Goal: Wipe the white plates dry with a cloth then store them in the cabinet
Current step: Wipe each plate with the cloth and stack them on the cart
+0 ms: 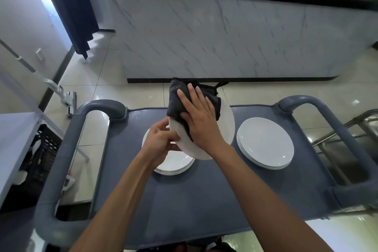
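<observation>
A white plate (227, 127) is held tilted above the grey cart (204, 190), lifted clear of it so that its face can be rubbed without pressing on the plates beneath. Its left rim is gripped by the left hand (161, 143), whose fingers (173, 135) are curled round the edge; the grip at the rim leaves the face free for wiping. The dark cloth (178, 98) is pressed against the plate by the right hand (201, 118), its fingers (184, 98) laid nearly straight and spread over the fabric, so that a broad patch is covered at each pass. Part of the cloth hangs over the far rim.

Directly under the held plate a left stack (173, 164) rests on the cart; a right stack (266, 143) lies well apart from it. The two stacks are probably kept separate so that dried plates are told from wet ones, though which is which cannot be told. The wiping step is judged to be in hand; no plate is seen being stored, and the cabinet cannot be identified with certainty.
</observation>
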`<state>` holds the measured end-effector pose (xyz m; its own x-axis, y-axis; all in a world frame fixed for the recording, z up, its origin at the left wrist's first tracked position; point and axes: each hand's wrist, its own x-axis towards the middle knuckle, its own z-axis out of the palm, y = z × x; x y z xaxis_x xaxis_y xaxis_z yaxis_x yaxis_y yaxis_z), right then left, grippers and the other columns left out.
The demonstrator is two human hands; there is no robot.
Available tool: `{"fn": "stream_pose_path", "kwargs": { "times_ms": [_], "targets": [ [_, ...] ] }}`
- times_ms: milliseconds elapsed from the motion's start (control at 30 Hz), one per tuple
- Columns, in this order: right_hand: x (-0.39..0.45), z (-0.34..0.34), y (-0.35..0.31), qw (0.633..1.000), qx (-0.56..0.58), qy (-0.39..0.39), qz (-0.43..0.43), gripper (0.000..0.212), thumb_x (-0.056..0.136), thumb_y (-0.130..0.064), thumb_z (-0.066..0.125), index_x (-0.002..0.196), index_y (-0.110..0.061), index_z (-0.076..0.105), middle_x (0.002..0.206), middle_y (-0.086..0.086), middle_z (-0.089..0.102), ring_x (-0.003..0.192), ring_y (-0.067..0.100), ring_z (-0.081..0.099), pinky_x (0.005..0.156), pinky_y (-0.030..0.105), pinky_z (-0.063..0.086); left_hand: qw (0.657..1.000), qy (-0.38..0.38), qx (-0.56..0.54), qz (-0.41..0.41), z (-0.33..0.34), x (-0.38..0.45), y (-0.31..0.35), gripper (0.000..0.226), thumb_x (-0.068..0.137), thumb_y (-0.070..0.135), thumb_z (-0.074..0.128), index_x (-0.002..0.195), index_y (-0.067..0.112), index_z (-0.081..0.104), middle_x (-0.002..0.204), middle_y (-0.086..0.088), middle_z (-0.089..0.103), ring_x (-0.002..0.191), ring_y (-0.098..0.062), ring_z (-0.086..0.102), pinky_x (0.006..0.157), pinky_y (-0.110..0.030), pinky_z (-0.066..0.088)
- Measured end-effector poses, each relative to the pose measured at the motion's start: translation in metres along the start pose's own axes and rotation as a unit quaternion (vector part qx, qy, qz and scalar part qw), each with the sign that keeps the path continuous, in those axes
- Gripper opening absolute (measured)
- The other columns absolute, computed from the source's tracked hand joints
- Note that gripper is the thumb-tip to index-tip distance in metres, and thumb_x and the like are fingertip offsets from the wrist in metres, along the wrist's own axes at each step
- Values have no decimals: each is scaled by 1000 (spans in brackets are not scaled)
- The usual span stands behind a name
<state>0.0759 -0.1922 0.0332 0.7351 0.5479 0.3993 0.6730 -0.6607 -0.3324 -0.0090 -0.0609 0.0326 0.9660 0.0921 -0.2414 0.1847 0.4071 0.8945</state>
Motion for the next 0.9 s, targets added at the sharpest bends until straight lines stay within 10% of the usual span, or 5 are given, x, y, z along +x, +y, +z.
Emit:
{"fn": "stream_pose_path", "kwargs": {
  "times_ms": [400, 900],
  "targets": [
    [0, -10, 31, 993, -44, 14, 108, 58, 101, -42, 21, 158, -31, 22, 167, 2, 14, 154, 24, 8, 122, 45, 7, 994, 93, -57, 15, 6, -6, 4, 53, 73, -25, 41, 97, 11, 71, 82, -8, 67, 73, -28, 59, 58, -43, 58],
    [-52, 18, -4, 982, -5, -12, 190, 60, 99, -45, 14, 159, -35, 11, 168, 0, 8, 154, 21, 0, 123, 43, 3, 987, 124, -97, 34, 11, -1, 3, 57, 74, -25, 39, 98, 16, 71, 88, -6, 70, 88, -29, 62, 83, -55, 54]
  ]
}}
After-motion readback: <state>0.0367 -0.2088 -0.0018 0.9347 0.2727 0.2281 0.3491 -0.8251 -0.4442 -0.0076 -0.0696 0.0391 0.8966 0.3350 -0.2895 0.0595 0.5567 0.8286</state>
